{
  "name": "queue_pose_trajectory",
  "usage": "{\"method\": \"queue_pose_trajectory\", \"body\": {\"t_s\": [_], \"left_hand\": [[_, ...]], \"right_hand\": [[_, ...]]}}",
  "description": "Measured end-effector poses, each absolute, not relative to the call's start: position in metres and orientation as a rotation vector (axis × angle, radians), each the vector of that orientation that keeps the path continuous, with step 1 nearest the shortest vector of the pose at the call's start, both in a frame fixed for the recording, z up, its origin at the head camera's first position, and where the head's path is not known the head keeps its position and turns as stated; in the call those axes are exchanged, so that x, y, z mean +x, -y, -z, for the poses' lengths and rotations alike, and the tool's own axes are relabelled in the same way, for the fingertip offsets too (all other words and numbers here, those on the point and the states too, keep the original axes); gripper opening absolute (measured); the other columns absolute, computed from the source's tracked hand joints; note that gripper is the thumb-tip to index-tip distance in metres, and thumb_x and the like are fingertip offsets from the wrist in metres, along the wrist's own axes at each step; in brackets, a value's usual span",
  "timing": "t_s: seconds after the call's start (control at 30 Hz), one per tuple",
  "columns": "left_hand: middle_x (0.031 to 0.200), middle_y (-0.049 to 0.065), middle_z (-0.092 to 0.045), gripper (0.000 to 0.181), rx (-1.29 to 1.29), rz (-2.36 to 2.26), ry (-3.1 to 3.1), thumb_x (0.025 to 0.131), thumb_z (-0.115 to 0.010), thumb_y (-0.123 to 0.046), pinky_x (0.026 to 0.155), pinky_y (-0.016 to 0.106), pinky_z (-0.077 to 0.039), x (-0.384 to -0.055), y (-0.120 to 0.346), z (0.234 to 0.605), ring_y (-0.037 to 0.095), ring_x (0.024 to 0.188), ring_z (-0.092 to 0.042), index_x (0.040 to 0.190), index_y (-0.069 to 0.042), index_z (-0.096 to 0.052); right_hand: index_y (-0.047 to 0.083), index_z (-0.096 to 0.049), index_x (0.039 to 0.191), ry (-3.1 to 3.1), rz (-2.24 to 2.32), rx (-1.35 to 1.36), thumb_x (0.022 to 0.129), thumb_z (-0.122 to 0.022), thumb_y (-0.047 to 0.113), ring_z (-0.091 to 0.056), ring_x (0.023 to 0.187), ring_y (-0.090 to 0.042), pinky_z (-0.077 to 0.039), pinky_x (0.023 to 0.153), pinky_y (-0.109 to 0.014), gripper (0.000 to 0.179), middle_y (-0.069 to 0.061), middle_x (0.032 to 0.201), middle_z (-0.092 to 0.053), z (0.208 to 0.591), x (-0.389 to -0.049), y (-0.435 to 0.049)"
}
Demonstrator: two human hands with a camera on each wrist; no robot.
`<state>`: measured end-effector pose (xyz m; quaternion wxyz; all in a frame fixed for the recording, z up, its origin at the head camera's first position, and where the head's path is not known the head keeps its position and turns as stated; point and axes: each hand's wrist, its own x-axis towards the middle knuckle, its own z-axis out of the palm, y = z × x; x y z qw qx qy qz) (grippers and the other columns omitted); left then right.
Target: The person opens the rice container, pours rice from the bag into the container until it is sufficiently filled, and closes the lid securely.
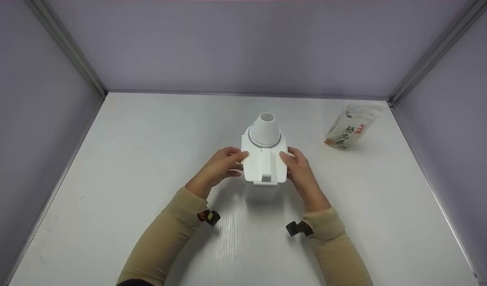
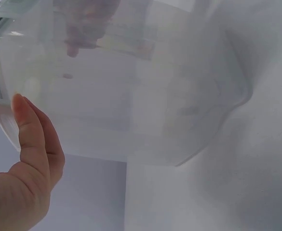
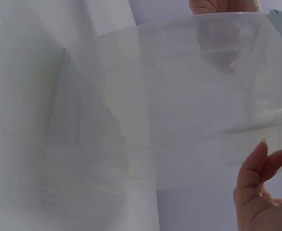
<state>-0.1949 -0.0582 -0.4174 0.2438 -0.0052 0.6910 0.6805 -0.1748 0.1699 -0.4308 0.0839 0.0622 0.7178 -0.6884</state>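
Note:
A translucent plastic storage container (image 2: 145, 96) with a white lid (image 1: 251, 169) stands on the white table. On the lid sits a white tapered cup (image 1: 265, 133), its narrow round end up, behind a raised handle strip. My left hand (image 1: 219, 163) pinches the lid's left edge, thumb on top and fingers at the side beneath. The right hand (image 1: 301, 171) grips the opposite edge in the same way. Both wrist views look at the container's clear walls, and the hand on the other side shows blurred through the plastic.
A plastic bag (image 1: 349, 131) with black and red printed characters stands at the back right of the table (image 1: 128, 159). Grey-lilac panels (image 1: 243, 47) enclose the back and both sides. Dark wrist cameras (image 1: 297, 228) hang from both tan sleeves.

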Motion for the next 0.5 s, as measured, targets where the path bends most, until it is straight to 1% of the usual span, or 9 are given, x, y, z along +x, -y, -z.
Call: {"method": "queue_pose_trajectory", "body": {"t_s": [0.13, 0.37, 0.5], "left_hand": [[0.106, 0.014, -0.058, 0.049, -0.015, -1.873, -1.879, 0.09, -0.061, -0.031, 0.073, 0.03, -0.052, -0.1964, 0.0574, 0.4171, 0.022, 0.09, -0.062, 0.121, 0.003, -0.044], [0.106, 0.013, -0.058, 0.051, -0.019, -1.857, -1.857, 0.09, -0.061, -0.032, 0.075, 0.03, -0.052, -0.1969, 0.0589, 0.4214, 0.022, 0.092, -0.062, 0.123, 0.003, -0.044], [0.105, 0.013, -0.058, 0.05, -0.011, -1.856, -1.848, 0.091, -0.061, -0.032, 0.073, 0.029, -0.051, -0.1968, 0.0594, 0.4196, 0.022, 0.091, -0.061, 0.123, 0.003, -0.044]], "right_hand": [[0.004, -0.038, 0.135, -2.147, 2.063, 0.185, 0.096, -0.05, 0.031, -0.062, 0.094, -0.023, -0.051, 0.077, -0.032, 0.049, -0.018, 0.114, -0.059, 0.4296, -0.176, -0.1698], [0.005, -0.038, 0.137, -2.13, 2.056, 0.196, 0.096, -0.051, 0.032, -0.06, 0.098, -0.024, -0.051, 0.08, -0.033, 0.051, -0.018, 0.118, -0.058, 0.4323, -0.1746, -0.1701], [0.005, -0.037, 0.137, -2.135, 2.043, 0.185, 0.095, -0.051, 0.033, -0.059, 0.1, -0.024, -0.05, 0.081, -0.034, 0.053, -0.018, 0.119, -0.057, 0.4309, -0.175, -0.171]]}}
